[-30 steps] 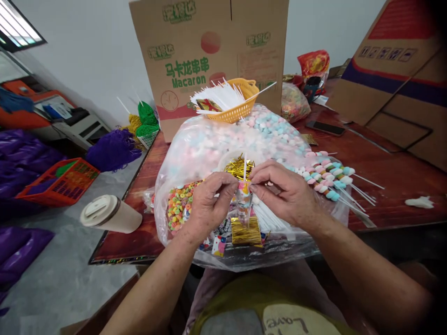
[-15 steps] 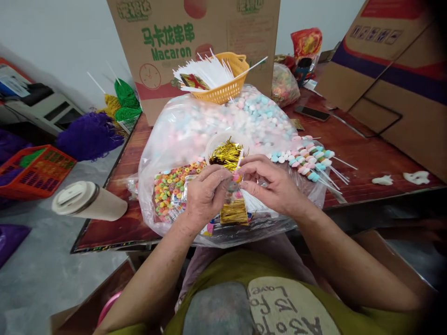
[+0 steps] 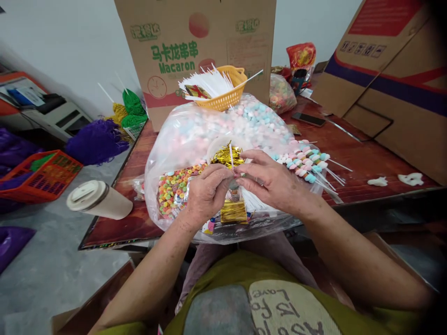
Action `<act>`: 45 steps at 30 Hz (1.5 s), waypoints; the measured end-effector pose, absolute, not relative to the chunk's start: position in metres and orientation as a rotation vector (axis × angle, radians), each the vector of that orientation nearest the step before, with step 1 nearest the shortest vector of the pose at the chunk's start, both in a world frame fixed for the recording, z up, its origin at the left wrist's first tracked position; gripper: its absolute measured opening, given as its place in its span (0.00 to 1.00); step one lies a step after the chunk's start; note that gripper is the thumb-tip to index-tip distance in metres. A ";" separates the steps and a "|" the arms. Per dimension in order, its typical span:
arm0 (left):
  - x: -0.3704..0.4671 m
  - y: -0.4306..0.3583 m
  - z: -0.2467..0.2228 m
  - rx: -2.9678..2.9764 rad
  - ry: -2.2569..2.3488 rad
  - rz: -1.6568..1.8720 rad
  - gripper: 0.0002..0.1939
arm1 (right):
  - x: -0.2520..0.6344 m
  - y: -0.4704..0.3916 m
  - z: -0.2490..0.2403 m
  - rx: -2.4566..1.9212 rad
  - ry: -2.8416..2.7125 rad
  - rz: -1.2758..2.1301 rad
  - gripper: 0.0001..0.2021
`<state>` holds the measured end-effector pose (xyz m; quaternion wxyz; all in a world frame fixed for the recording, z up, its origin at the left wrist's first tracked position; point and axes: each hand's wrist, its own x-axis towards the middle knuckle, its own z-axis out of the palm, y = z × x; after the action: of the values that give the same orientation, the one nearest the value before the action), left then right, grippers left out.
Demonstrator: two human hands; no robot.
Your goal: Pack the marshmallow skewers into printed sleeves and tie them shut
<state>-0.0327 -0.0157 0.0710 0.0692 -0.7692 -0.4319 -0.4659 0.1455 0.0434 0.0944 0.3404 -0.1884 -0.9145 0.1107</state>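
Note:
A thin white stick point(image 3: 231, 156) stands upright between my hands, in front of a white bowl point(image 3: 210, 151) of gold twist ties point(image 3: 221, 154). My left hand point(image 3: 210, 188) is closed at the stick's lower end, with something small, pinkish and mostly hidden at the fingertips. My right hand point(image 3: 268, 179) pinches at the same spot from the right. Below the hands lies a bundle of gold ties point(image 3: 233, 212). Colourful candy rings point(image 3: 174, 188) are left of my left hand. Skewers of pastel candies point(image 3: 307, 160) lie to the right.
Behind is a clear bag of pastel candies point(image 3: 188, 123), with a yellow basket point(image 3: 223, 101) of white sticks on it. A lidded cup point(image 3: 111, 202) leans at the left. A phone point(image 3: 309, 119) and large cartons point(image 3: 391, 97) stand or lie at the right and back.
The view has shifted slightly. The white stick now stands more upright, and the pink piece at the fingertips is more covered by my fingers.

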 end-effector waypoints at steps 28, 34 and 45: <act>-0.028 -0.009 0.043 -2.190 -1.341 -1.633 0.05 | 0.134 0.045 0.078 -0.615 -2.297 0.498 0.02; -0.026 -0.006 0.045 -2.198 -1.346 -1.631 0.05 | 0.140 0.049 0.085 -0.666 -2.414 0.315 0.06; -0.023 -0.002 0.054 -2.191 -1.309 -1.704 0.05 | 0.135 0.056 0.075 -0.555 -2.145 1.100 0.06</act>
<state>-0.0226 -0.0025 0.0539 0.0363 -0.7135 -0.4262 -0.5549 0.1350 0.0561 0.0750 0.3276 -0.2119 -0.8193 0.4201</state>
